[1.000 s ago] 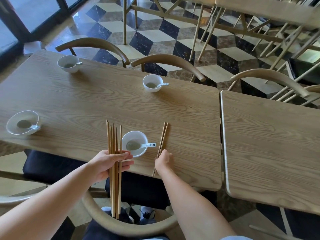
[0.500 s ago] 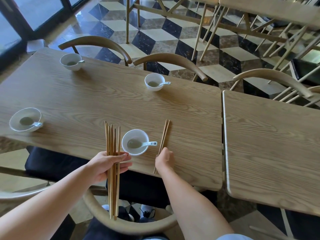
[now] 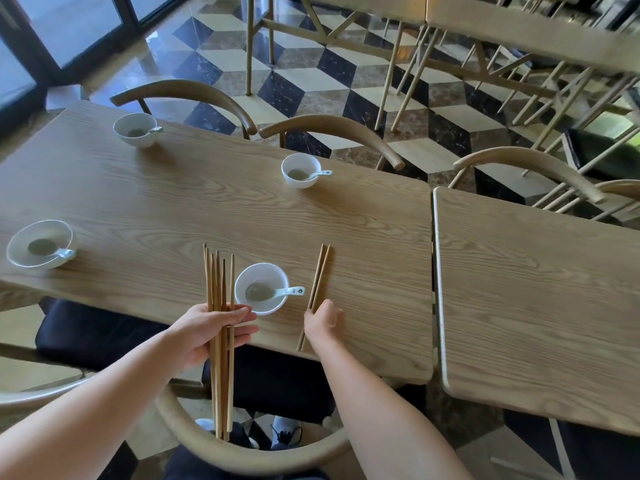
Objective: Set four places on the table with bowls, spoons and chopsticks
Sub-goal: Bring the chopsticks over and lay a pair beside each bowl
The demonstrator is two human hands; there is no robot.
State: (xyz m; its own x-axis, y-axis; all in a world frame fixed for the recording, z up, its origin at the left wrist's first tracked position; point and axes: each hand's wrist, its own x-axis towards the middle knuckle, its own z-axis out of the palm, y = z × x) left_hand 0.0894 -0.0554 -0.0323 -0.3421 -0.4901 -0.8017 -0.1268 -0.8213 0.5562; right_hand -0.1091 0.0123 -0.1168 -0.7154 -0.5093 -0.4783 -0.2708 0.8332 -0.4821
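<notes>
**Left grip (image 3: 207, 336) holds the spare chopsticks; right grip (image 3: 323, 323) is on a laid pair**

The left grip is wrapped around a bundle of chopsticks (image 3: 216, 278), thumb across the front. The sticks stand nearly upright, their tips above the desk (image 3: 173, 209) and their butts hanging below its near edge. Held this way, they stay together and ready for the other places.

The right grip covers the near part of a pair of chopsticks (image 3: 320, 271) lying flat on the desk just right of the near bowl (image 3: 266, 308). From this angle I cannot tell whether its fingers pinch the pair or only press on it. It is probably lining the pair up beside the bowl. A spoon (image 3: 291, 291) rests in that bowl, with its handle pointing right toward the pair.

Three more bowls have spoons but no chopsticks: the left bowl (image 3: 20, 233), the far left bowl (image 3: 136, 142) and the far bowl (image 3: 299, 183). By my reading, the task is well along, with three pairs still to lay.

The laid pair's butts sit close to the near desk edge, so a nudge could tip them off. The middle of the desk gives open room for reaching across. The chair back (image 3: 242, 455) crowds the near side, just below the bundle.
</notes>
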